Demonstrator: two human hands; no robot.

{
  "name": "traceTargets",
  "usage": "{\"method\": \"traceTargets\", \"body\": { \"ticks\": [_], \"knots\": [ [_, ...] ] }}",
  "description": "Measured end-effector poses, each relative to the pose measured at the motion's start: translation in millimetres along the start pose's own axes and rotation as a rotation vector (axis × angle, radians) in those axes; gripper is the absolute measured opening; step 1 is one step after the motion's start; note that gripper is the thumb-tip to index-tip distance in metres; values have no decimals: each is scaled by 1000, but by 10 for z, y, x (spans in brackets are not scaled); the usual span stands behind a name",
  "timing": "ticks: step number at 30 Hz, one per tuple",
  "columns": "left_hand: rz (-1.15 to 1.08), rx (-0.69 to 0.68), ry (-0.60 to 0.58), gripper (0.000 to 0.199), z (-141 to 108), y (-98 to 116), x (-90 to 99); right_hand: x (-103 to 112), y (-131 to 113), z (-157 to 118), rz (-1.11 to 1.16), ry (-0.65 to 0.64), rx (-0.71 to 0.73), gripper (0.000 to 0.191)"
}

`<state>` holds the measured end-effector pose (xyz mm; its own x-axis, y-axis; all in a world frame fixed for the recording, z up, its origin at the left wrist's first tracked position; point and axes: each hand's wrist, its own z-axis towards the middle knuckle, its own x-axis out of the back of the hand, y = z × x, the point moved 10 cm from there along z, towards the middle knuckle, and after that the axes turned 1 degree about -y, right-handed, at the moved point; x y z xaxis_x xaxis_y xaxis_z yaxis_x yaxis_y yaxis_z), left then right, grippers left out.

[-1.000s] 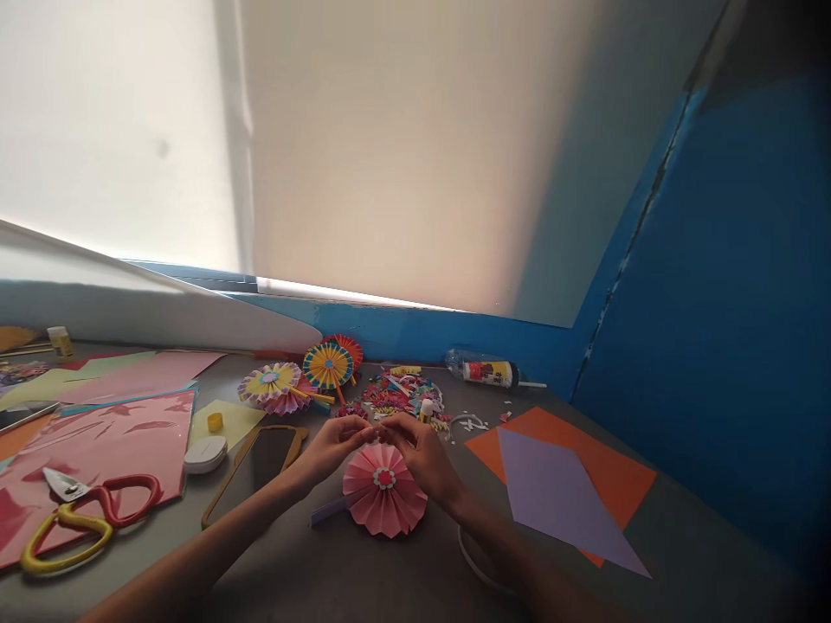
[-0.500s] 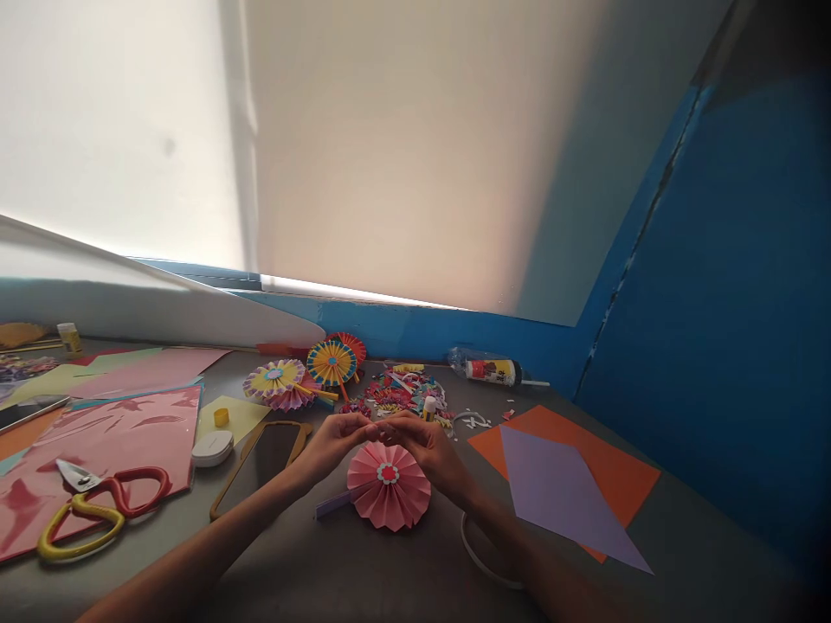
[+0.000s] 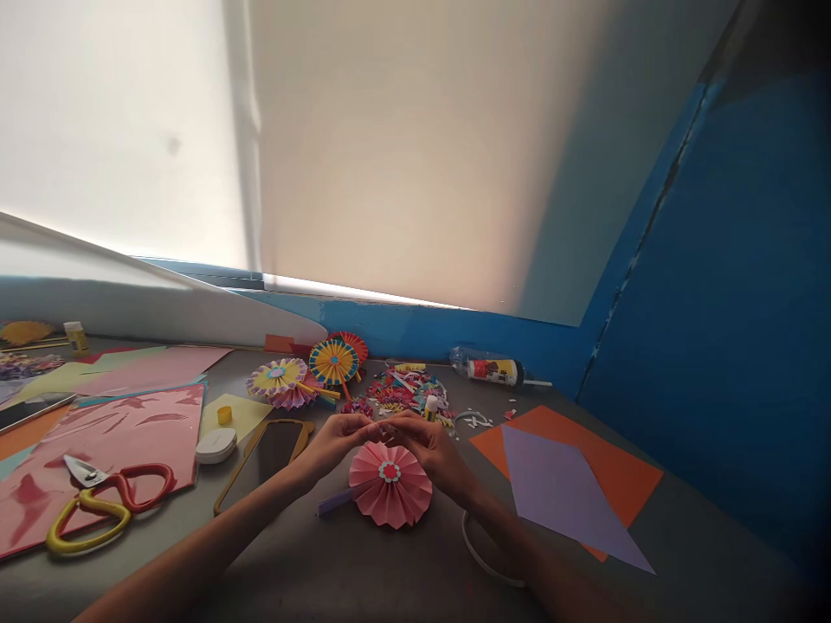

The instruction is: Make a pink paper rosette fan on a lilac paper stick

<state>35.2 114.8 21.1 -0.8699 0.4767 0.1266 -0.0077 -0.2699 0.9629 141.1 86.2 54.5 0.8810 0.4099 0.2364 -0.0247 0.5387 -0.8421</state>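
Note:
Just above the pink pleated paper rosette (image 3: 388, 502), my left hand (image 3: 344, 437) and my right hand (image 3: 425, 446) meet at the fingertips. Both are closed in a pinch; anything held between them is too small or hidden to make out. The rosette lies on the grey table, with a white scalloped piece and a red centre in its middle. A folded purple paper strip (image 3: 334, 503) sticks out from its left side. Under my right forearm is part of a white ring-shaped band (image 3: 484, 562).
To the left lie scissors (image 3: 107, 502) on a pink packet (image 3: 152, 424), a white case (image 3: 216, 446) and a phone (image 3: 273, 454). Finished paper fans (image 3: 334, 362), paper scraps (image 3: 406, 394) and a glue bottle (image 3: 493, 370) sit behind. Purple paper (image 3: 564, 484) overlaps orange paper (image 3: 633, 472) at right.
My hands stay pinched together in nearly the same place. The whole view has shifted very slightly; nothing on the table has visibly moved.

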Motion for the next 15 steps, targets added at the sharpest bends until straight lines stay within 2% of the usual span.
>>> {"method": "traceTargets", "body": {
  "ticks": [15],
  "knots": [
    [28, 32, 7, 40, -33, 13, -12, -7, -88, -18, -137, 12, 12, 25]
  ]
}}
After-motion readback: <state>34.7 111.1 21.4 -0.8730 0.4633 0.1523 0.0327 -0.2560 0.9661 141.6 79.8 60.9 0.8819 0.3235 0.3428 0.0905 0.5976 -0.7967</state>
